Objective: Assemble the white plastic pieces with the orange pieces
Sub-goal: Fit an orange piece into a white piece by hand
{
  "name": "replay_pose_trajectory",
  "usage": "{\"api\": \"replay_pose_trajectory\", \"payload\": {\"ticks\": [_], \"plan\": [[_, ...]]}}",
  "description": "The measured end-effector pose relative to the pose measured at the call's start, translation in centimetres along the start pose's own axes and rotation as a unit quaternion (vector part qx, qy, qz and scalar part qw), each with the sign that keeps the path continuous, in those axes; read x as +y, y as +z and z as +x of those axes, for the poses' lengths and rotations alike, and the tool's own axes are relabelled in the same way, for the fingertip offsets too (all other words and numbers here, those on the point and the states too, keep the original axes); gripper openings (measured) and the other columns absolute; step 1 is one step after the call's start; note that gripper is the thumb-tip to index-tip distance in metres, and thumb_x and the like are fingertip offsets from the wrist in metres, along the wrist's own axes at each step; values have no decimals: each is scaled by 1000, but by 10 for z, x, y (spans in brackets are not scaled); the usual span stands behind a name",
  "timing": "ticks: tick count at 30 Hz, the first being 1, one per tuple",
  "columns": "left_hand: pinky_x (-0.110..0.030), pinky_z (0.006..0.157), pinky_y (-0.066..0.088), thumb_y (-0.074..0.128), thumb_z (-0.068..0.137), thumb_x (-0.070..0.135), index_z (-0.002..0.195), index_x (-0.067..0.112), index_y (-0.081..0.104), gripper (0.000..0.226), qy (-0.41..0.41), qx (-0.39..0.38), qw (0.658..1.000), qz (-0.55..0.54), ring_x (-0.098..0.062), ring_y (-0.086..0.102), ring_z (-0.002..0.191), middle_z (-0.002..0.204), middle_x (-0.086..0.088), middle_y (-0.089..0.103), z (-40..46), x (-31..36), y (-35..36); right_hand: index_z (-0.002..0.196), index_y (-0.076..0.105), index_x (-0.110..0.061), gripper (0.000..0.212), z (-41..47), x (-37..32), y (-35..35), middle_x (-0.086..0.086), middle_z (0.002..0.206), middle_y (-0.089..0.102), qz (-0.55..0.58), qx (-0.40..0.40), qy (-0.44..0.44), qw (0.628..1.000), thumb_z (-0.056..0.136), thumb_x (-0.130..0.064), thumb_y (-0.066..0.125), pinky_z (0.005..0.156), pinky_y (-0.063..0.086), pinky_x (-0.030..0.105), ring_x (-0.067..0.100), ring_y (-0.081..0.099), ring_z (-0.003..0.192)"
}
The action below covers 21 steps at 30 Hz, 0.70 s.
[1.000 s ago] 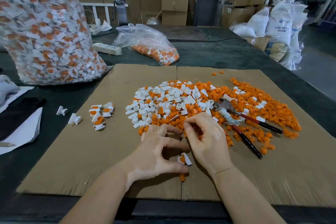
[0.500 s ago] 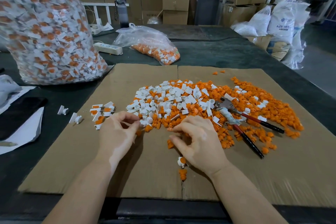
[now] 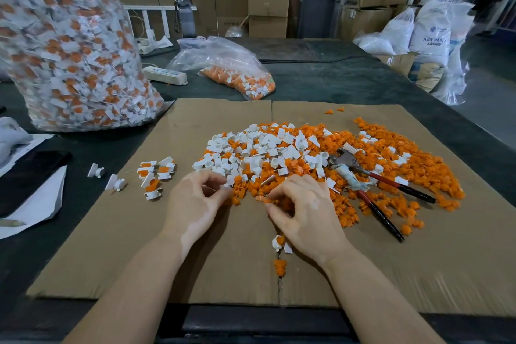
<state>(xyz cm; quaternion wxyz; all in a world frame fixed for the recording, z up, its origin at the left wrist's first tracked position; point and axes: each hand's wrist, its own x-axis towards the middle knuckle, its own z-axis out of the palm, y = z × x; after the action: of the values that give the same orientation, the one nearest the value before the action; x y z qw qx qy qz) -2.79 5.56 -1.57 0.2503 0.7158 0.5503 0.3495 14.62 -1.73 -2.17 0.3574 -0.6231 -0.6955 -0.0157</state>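
Cardboard [image 3: 106,246] covered the table, likely to keep small parts from skidding, and the mixed heap of white pieces [image 3: 259,148] and orange pieces [image 3: 391,165] sat within easy reach. From the head view, the left hand [image 3: 195,201] curled at the heap's near edge, fingertips seemingly pinching a white piece, though I could not tell for sure. The right hand [image 3: 304,212] curled beside it, pinching an orange piece [image 3: 262,199]. A few finished units [image 3: 155,176] lay sorted off to the left, and pliers [image 3: 371,187] rested on the heap.
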Motion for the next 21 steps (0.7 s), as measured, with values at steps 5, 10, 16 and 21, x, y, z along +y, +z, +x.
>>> {"api": "replay_pose_trajectory", "payload": {"ticks": [5, 10, 16, 21], "plan": [[-11, 59, 28, 71, 81, 31, 86, 29, 66, 6, 25, -15, 998, 58, -5, 48, 77, 85, 12, 53, 10, 13, 6, 84, 64, -16, 5, -1, -1, -2, -7, 83, 60, 14, 52, 5, 999, 82, -21, 66, 78, 32, 27, 10, 52, 83], [-18, 66, 34, 70, 81, 33, 100, 23, 70, 21, 35, -64, 987, 140, -9, 50, 84, 102, 2, 60, 16, 19, 15, 85, 62, -15, 6, -3, 0, -2, -7, 75, 61, 28, 66, 12, 997, 83, -17, 67, 76, 30, 23, 8, 52, 71], [-18, 74, 37, 64, 88, 27, 103, 23, 70, 17, 48, -52, 989, 128, -9, 53, 89, 107, 4, 63, 13, 19, 14, 89, 63, -15, 7, -4, 1, -2, -7, 76, 61, 21, 100, 14, 995, 83, -13, 67, 76, 34, 23, 7, 52, 72], [-10, 59, 30, 68, 84, 24, 80, 28, 64, 7, 65, -17, 996, 63, -3, 48, 72, 87, 9, 59, 12, 29, 19, 93, 68, -12, 11, -4, 3, -2, -2, 85, 67, 1, 128, 34, 991, 82, -10, 70, 80, 35, 23, 13, 59, 81]]}}
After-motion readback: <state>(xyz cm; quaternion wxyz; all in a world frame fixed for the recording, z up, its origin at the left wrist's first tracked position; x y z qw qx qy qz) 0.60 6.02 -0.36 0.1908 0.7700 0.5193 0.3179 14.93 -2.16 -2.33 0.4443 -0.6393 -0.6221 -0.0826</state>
